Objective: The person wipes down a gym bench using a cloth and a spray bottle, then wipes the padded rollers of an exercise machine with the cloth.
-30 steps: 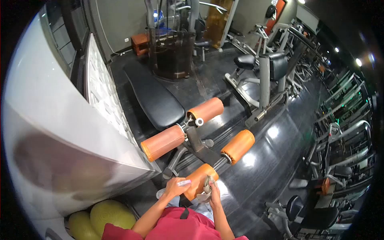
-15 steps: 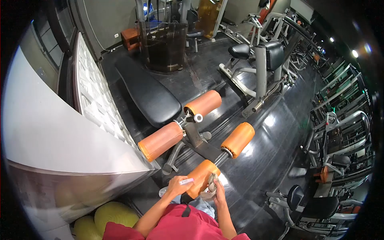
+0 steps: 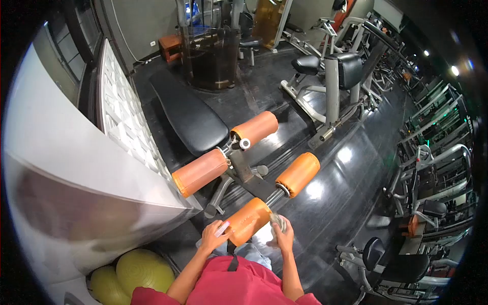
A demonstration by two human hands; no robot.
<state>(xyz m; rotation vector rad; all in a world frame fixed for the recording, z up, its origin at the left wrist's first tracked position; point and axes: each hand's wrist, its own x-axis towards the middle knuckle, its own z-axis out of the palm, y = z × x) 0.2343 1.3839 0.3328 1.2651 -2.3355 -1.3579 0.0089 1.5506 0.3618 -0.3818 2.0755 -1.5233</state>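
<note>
The near orange foam roller (image 3: 248, 222) of a bench lies just in front of me, between my hands. At its left end, my left hand (image 3: 211, 237) is closed around a slim pale pink and white object (image 3: 222, 229), whose kind I cannot make out. On the right side, my right hand (image 3: 284, 236) grips a crumpled greyish cloth (image 3: 277, 221), held close to the roller's right edge. Whether the cloth touches the roller is unclear. A second orange roller (image 3: 298, 175) sits farther along the same metal bar.
Beyond are two faded orange rollers (image 3: 200, 173) and the bench's black pad (image 3: 195, 124). A white panelled wall (image 3: 124, 109) runs along the left, above green exercise balls (image 3: 145, 269). Another machine (image 3: 333, 91) stands ahead; several more line the right.
My right hand has moved the cloth off the near roller's top toward its right side. My left hand has shifted slightly left with the pale object. The view has shifted a little.
</note>
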